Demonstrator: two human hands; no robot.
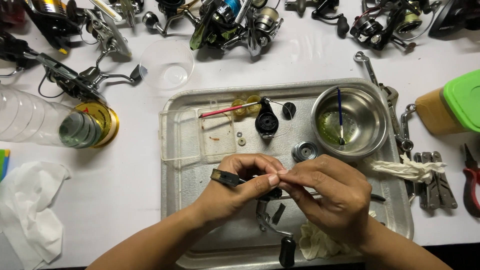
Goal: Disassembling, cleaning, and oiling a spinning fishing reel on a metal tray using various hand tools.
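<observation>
Left hand grips the fishing reel body over the metal tray, my right hand beside it pinching a small part at the reel's top. I'd judge steady fingertip pressure best. Beyond my right hand sits the steel bowl.

We are at a fishing-reel repair bench. Around the metal tray lie spinning reels, an adjustable wrench and red-handled pliers on its right.
</observation>
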